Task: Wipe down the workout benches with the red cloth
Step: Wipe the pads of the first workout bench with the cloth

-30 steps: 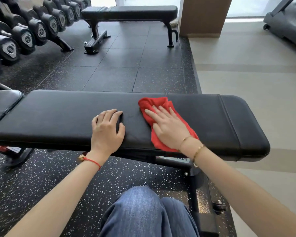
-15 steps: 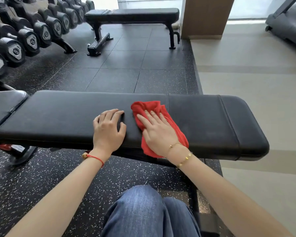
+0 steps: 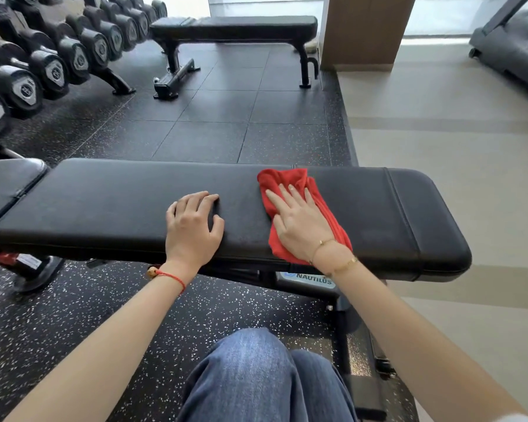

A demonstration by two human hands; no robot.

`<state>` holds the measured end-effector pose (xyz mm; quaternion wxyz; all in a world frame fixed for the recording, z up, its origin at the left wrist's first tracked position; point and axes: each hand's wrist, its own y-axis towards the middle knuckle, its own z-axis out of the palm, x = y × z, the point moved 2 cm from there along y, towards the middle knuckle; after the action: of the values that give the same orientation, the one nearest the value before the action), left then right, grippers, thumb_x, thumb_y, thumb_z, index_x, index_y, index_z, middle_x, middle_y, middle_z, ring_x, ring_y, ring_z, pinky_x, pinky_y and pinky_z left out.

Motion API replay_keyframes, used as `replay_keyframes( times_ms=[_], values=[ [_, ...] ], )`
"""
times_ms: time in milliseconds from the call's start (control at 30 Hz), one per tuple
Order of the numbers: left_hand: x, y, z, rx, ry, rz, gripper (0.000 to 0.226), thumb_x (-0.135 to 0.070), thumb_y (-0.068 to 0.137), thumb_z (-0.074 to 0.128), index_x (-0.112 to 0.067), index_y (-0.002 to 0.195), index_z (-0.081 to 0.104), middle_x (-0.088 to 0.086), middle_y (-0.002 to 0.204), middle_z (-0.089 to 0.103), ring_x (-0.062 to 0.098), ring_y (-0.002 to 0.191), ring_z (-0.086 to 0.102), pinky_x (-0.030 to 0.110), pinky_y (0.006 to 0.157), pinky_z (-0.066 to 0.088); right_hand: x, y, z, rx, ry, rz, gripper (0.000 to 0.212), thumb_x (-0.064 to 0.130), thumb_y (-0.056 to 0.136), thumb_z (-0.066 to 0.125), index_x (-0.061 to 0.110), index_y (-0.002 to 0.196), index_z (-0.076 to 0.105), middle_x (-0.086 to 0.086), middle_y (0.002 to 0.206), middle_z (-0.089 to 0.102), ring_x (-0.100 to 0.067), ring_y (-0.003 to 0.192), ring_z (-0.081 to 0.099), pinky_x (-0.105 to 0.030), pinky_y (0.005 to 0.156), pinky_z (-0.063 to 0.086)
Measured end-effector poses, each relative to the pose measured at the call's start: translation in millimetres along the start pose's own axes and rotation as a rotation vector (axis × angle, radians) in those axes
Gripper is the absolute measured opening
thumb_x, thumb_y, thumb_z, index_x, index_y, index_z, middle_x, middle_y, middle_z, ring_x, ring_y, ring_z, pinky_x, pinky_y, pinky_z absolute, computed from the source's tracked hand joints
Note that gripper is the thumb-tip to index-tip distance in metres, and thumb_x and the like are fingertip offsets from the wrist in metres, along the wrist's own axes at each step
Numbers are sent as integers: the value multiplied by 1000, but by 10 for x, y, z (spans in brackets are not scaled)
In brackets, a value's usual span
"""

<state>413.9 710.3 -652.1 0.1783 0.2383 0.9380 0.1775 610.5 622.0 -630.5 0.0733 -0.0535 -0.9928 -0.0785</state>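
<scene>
A long black padded bench (image 3: pixel 110 202) runs across the view in front of me. A crumpled red cloth (image 3: pixel 287 181) lies on its pad right of the middle. My right hand (image 3: pixel 299 223) presses flat on the cloth with straight, spread fingers. My left hand (image 3: pixel 192 226) rests on the bare pad just to the cloth's left, fingers slightly bent, holding nothing. A second black bench (image 3: pixel 235 25) stands farther back on the rubber floor.
A rack of black dumbbells (image 3: pixel 52 65) lines the left side. A wooden pillar (image 3: pixel 366 28) stands at the back and a treadmill (image 3: pixel 512 47) at the far right. Another pad (image 3: pixel 6 181) adjoins the near bench on the left. My knee in jeans (image 3: pixel 256 376) is below.
My right hand first slid the cloth a little left toward my left hand, then back to the right and farther across the pad. My left hand stayed in place.
</scene>
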Motion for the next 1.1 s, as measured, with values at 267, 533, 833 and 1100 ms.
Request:
replay_keyframes(
  times_ms=[267, 533, 833, 1100],
  values=[
    [-46, -8, -19, 9, 0, -20, 47, -33, 88, 43, -18, 129, 61, 3, 135, 58, 24, 129, 48, 48, 114, 31, 74, 376, 31, 36, 28, 57, 55, 25, 99, 29, 20, 153, 18, -10, 161, 13, -27, 149, 9, -43, 121, -3],
    [-35, 7, -34, -2, -16, -27, 44, -32, 87, 45, -18, 126, 62, 2, 133, 61, 23, 127, 50, 46, 112, 31, 697, 345, 165, 50, 67, -94, 58, 27, 98, 30, 20, 154, 16, -10, 161, 14, -25, 149, 10, -42, 122, -2],
    [-41, -14, -45, 8, -31, -22, 44, -31, 89, 43, -19, 128, 61, 1, 135, 59, 22, 128, 49, 47, 114, 30, 35, 310, 4, 52, -5, 67, 57, 25, 98, 29, 20, 153, 17, -8, 161, 14, -25, 150, 9, -44, 121, -1],
    [-57, -27, -72, 18, -39, -17, 45, -33, 90, 42, -19, 130, 60, 2, 136, 58, 23, 130, 48, 48, 115, 30, 12, 144, -15, 58, 51, 52, 57, 23, 98, 30, 19, 153, 17, -10, 161, 14, -25, 150, 7, -43, 122, -2]
  ],
)
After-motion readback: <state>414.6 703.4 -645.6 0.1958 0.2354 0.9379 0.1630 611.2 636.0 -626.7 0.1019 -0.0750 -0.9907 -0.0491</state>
